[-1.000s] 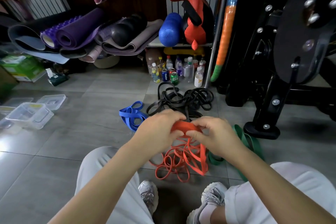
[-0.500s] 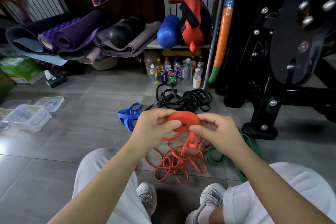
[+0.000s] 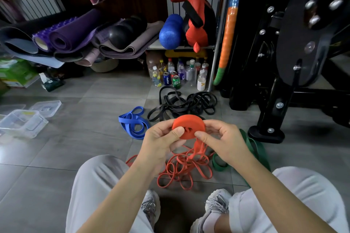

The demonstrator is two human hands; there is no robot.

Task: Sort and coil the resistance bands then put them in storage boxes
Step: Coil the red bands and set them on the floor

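Note:
A half-wound orange resistance band coil [image 3: 189, 124] is held at chest height over the floor. My left hand [image 3: 161, 138] pinches its left side, thumb on the face. My right hand [image 3: 225, 140] pinches its right side. The band's loose tail hangs down into a tangle of orange bands [image 3: 184, 168] on the tiles. Blue bands [image 3: 132, 123] lie to the left, black bands [image 3: 185, 105] behind, green bands [image 3: 253, 147] partly hidden under my right arm. Clear storage boxes [image 3: 22, 123] sit at the far left.
A black machine base [image 3: 265, 134] stands close on the right. Bottles and cans [image 3: 176, 75] stand under a shelf behind the black bands. Rolled mats [image 3: 72, 36] are piled at the back left. My knees and shoes [image 3: 151, 208] are at the bottom.
Both hands have lifted the orange coil and turned it so its flat face shows; the coil looks larger and rounder, with less loose band below.

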